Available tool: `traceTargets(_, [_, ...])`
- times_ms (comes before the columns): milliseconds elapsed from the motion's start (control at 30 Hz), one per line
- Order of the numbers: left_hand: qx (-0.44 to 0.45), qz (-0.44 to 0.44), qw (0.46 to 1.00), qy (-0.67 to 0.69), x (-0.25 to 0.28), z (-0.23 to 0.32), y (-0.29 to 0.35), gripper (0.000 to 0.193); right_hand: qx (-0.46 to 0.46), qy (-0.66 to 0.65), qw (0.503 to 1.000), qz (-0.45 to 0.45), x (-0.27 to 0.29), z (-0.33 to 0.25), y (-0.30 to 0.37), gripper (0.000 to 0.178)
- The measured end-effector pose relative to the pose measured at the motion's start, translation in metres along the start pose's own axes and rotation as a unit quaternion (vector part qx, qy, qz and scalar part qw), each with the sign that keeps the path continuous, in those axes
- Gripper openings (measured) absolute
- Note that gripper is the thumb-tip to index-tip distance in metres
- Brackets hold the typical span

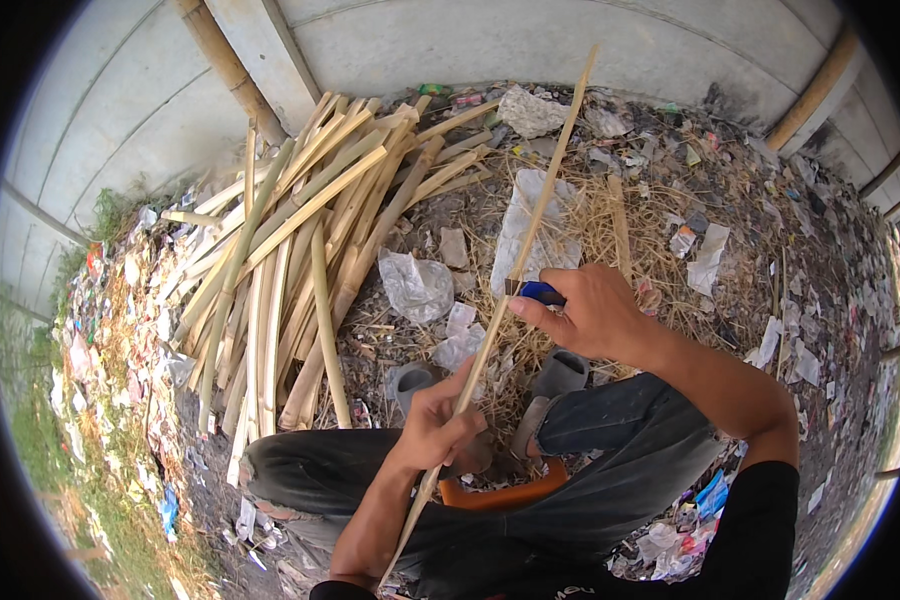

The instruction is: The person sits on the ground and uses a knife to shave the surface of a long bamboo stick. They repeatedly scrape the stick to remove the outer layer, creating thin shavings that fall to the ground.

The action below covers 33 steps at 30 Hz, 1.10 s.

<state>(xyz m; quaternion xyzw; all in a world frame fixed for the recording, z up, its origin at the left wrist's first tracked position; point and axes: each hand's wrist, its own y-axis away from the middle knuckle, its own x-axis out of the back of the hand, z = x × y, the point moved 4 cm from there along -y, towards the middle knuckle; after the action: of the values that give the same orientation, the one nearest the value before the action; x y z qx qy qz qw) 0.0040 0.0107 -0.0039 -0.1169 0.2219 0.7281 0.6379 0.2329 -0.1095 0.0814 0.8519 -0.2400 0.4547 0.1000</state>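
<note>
Gripping slender bamboo strip (489, 342), blue-handled tool (542, 292)

A clear bag (415, 287) (crumpled) lies on littered ground (835, 275) — grey wall (450, 45) behind.

Ground (832, 440) | bamboo strips (300, 250), piled left | plastic bag (415, 287) | pale sheet (516, 225), perhaps plastic | straw (660, 215)

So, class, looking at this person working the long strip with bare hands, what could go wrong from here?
The blue tool in the right hand meets the strip beyond the left hand; if it has a blade and slips back, it might cut those fingers or a leg.
Both hands are bare, so splinters seem possible.
The strip's thin lower end runs close beside the left forearm and might poke it.
</note>
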Motion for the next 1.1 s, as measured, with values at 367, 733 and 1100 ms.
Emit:
traceTargets(367, [-0.004, -0.015, 1.000, -0.003, -0.003, 0.003, 0.000, 0.074, -0.087, -0.171, 0.960, -0.206, -0.016, 0.009, 0.000, 0.074])
traceTargets(733, [-0.001, 0.016, 0.999, -0.035, -0.004, 0.009, -0.001, 0.074, 0.071, 0.101, 0.991, 0.043, -0.005, -0.017, 0.006, 0.067])
traceTargets(1100, [0.003, -0.004, 1.000, 0.000, -0.005, 0.007, 0.000, 0.073, -0.045, -0.183, 0.968, -0.168, -0.035, 0.002, 0.005, 0.074])
